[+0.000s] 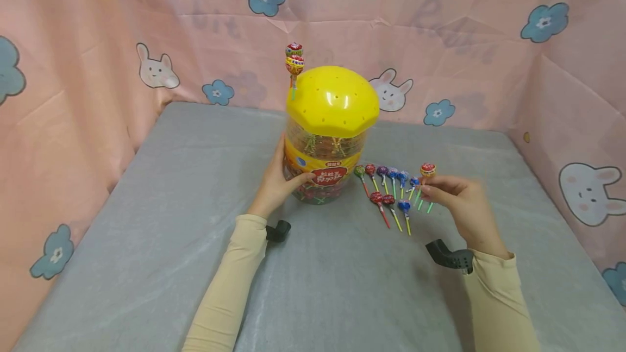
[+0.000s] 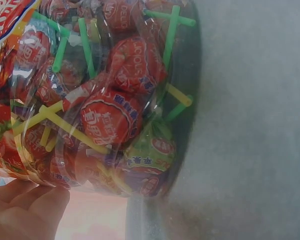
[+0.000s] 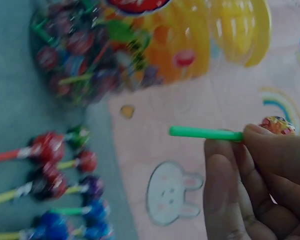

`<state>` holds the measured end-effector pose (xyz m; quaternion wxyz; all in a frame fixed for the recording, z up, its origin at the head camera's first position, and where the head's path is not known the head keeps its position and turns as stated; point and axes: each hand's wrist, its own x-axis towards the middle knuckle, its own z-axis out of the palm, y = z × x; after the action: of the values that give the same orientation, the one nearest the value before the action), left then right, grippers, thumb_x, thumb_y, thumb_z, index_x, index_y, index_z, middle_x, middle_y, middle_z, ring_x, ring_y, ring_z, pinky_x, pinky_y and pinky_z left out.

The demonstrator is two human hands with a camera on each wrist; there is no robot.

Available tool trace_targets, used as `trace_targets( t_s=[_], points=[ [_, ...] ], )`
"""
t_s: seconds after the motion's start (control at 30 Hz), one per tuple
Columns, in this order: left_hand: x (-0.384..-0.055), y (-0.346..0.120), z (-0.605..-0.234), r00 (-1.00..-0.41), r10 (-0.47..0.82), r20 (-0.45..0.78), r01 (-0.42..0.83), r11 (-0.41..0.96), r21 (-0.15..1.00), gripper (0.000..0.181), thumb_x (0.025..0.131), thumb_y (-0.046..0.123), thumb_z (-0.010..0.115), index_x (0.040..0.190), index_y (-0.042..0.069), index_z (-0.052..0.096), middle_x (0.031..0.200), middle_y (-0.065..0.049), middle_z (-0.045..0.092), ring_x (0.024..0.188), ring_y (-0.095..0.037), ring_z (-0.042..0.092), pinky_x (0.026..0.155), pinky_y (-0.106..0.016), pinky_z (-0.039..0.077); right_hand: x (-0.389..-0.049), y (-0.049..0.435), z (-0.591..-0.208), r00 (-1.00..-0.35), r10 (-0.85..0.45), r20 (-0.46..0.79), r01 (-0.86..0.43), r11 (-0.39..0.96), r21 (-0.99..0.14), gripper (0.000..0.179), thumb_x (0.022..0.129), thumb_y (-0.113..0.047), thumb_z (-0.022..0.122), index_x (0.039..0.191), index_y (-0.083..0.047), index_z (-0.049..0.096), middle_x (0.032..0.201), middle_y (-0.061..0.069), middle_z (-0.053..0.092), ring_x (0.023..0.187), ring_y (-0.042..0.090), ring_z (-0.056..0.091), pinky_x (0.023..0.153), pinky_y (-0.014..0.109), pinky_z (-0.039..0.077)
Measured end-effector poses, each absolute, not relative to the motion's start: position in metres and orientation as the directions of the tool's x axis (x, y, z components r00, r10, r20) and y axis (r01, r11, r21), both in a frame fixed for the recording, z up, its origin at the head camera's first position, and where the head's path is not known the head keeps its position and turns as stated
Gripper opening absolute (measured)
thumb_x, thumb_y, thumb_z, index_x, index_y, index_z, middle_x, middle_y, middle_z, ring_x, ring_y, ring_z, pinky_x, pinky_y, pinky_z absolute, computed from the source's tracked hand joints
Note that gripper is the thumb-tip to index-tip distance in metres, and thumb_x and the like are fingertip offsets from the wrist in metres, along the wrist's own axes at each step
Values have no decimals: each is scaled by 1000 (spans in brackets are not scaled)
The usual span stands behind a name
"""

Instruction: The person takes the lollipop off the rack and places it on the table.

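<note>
A clear plastic candy jar (image 1: pixel 325 148) with a rounded yellow lid (image 1: pixel 337 96) stands on the table, wrapped lollipops showing through its wall. My left hand (image 1: pixel 276 181) grips its left side, thumb across the front label and the other fingers round behind. Two lollipops (image 1: pixel 295 64) stand upright at the lid's left edge, one overlapping the other. To the right of the jar my right hand (image 1: pixel 462 200) pinches a lollipop (image 1: pixel 427 170) by its green stick (image 3: pixel 202 132), between thumb and fingers. The lollipop's wrapped head (image 3: pixel 278 125) is partly hidden behind the thumb in the right wrist view.
Several lollipops lie in two rows on the grey table (image 1: pixel 318 287), between the jar and my right hand; one in the front row is a blue lollipop (image 1: pixel 405 208). Small holes dot the lid. A pink printed curtain (image 1: pixel 337 26) hangs behind and at both sides.
</note>
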<state>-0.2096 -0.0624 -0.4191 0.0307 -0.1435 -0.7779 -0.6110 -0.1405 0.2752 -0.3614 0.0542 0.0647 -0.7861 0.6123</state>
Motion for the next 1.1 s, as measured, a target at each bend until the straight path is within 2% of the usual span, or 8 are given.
trace_targets(
  t_s=[0.1, 0.2, 0.33, 0.43, 0.53, 0.77, 1.1],
  points=[
    [-210, -62, -419, -954, 193, 231, 267, 188, 945, 102, 84, 29, 73, 153, 27, -1, 156, -1, 16, 140, -21, 22, 111, -47, 24, -138, 287, -375, -995, -46, 91, -101, 311, -945, 11, 89, -2, 63, 96, 3, 70, 88, -7, 70, 75, 9, 67, 70, 21, 54],
    [-210, -62, -420, -955, 192, 227, 261, 174, 950, 101, 84, 29, 73, 153, 27, -1, 156, -1, 16, 140, -22, 22, 111, -47, 24, -138, 298, -386, -998, -67, 12, -37, 390, -920, 22, 91, -3, 61, 102, 16, 63, 87, -9, 69, 75, 7, 66, 70, 22, 54],
    [-211, -61, -421, -958, 184, 218, 251, 185, 950, 102, 83, 30, 73, 153, 24, 0, 156, 0, 17, 139, -22, 24, 111, -47, 25, -140, 312, -400, -987, -117, -106, 39, 472, -881, 30, 92, -2, 59, 107, 24, 57, 88, -1, 70, 74, 6, 65, 70, 24, 55],
    [-211, -61, -422, -957, 186, 221, 256, 190, 948, 102, 83, 30, 74, 154, 23, 0, 155, -1, 18, 139, -22, 25, 111, -46, 25, -142, 318, -412, -977, -137, -164, 76, 494, -866, 31, 91, 0, 58, 109, 25, 55, 90, 9, 70, 72, 6, 65, 68, 26, 56],
    [-211, -61, -422, -958, 185, 221, 256, 193, 947, 102, 83, 28, 74, 153, 25, 1, 155, -1, 19, 139, -22, 25, 111, -46, 24, -145, 320, -421, -974, -125, -188, 103, 493, -864, 31, 89, 2, 60, 108, 26, 55, 90, 13, 70, 70, 5, 65, 67, 25, 56],
    [-210, -61, -420, -957, 184, 223, 256, 182, 949, 102, 83, 27, 74, 153, 24, 1, 155, -1, 19, 138, -21, 26, 111, -45, 24, -148, 316, -429, -973, -60, -222, 157, 532, -832, 29, 88, 1, 62, 106, 24, 59, 85, 10, 69, 67, 4, 63, 63, 23, 56],
    [-211, -61, -419, -962, 180, 203, 240, 215, 947, 102, 83, 30, 74, 153, 25, 0, 155, -2, 18, 139, -23, 24, 112, -47, 22, -148, 307, -426, -974, 29, -223, 190, 634, -750, 31, 85, -11, 70, 99, 16, 66, 79, 7, 70, 64, 4, 63, 59, 22, 54]
  ],
)
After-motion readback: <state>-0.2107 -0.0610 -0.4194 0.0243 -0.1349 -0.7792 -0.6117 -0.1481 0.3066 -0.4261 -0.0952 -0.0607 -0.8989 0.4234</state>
